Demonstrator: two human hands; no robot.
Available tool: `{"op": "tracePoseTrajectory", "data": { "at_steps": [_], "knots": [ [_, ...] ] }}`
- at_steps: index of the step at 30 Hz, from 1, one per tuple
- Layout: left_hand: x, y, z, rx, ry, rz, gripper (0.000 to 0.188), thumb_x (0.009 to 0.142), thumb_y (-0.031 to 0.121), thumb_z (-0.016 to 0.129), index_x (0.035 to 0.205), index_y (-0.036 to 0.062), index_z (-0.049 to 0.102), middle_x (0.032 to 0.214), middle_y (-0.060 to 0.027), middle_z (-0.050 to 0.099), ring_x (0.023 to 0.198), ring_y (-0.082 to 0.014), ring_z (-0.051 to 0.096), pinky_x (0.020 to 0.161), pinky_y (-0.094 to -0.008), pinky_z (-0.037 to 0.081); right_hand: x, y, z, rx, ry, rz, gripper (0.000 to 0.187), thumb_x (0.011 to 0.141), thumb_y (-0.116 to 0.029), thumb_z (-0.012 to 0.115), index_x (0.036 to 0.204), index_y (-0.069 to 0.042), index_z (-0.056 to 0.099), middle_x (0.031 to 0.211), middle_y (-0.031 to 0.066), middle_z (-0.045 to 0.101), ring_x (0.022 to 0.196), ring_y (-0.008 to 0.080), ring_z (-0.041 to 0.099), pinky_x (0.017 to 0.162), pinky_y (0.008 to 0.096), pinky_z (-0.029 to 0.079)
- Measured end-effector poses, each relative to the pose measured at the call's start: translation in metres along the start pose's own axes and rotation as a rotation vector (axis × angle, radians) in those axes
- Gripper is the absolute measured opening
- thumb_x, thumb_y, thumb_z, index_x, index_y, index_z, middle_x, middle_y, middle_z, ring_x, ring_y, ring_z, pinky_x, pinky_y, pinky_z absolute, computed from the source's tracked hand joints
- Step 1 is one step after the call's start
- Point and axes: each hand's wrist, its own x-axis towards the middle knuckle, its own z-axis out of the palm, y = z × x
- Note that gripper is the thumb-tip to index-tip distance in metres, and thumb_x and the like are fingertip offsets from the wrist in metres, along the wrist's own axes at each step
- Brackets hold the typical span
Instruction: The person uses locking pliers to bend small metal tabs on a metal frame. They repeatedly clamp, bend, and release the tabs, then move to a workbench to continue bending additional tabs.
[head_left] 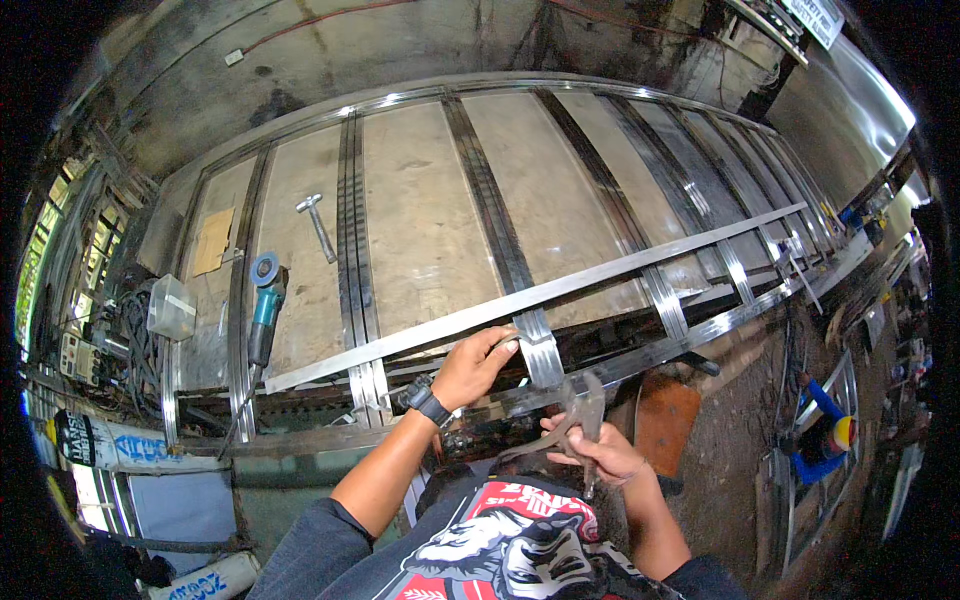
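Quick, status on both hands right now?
Left hand: fingers curled beside the metal crosspiece; whether it grips anything can't be told.
Right hand: closed, holding a locking clamp.

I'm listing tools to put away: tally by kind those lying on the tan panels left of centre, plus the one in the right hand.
Hammer: 1
Grinder: 1
Clamp, in the right hand: 1
Total: 3
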Motion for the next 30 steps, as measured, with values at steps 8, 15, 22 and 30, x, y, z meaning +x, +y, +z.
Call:
{"op": "tracePoseTrajectory", "data": {
  "at_steps": [8,15,22,30],
  "knots": [
    [-0.004,0.004,-0.029,-0.541,-0.076,-0.203,0.026,0.102,0.029,0.066,0.113,0.0069,0.071,0.078,0.0087,0.057,0.062,-0.0015,0.043,0.056,-0.0203,0.034,0.008,-0.026,0.034,0.165,0.017,-0.134,0.053,0.099,-0.026,0.062,0.141,0.005,0.048,0.124,0.0254,0.065,0.118,0.0388,0.066,0.107,0.0542,0.051],
    [-0.007,0.018,-0.048,-0.604,0.047,-0.204,0.028,0.103,0.036,0.066,0.105,0.0081,0.071,0.072,0.0095,0.051,0.061,-0.0028,0.039,0.055,-0.0213,0.032,0.028,-0.034,0.075,0.360,-0.098,-0.226,0.058,0.085,-0.001,0.063,0.141,0.004,0.048,0.124,0.0249,0.065,0.124,0.0428,0.062,0.106,0.0578,0.051],
    [-0.011,0.022,-0.067,-0.629,0.149,-0.153,0.027,0.101,0.034,0.068,0.104,0.0082,0.071,0.074,0.0096,0.050,0.066,-0.0032,0.043,0.061,-0.0216,0.036,0.039,-0.044,0.120,0.580,-0.255,-0.143,0.053,0.088,-0.012,0.061,0.138,0.003,0.053,0.128,0.0315,0.063,0.128,0.0492,0.057,0.111,0.0645,0.044],
    [-0.027,0.042,-0.081,-0.633,0.157,-0.049,0.019,0.100,0.025,0.071,0.103,0.0063,0.068,0.083,0.0065,0.057,0.074,-0.0040,0.048,0.068,-0.0221,0.040,0.056,-0.049,0.165,0.792,-0.530,-0.124,0.059,0.084,-0.013,0.062,0.140,0.003,0.052,0.116,0.0240,0.066,0.120,0.0451,0.061,0.117,0.0647,0.035]
  ]
}}
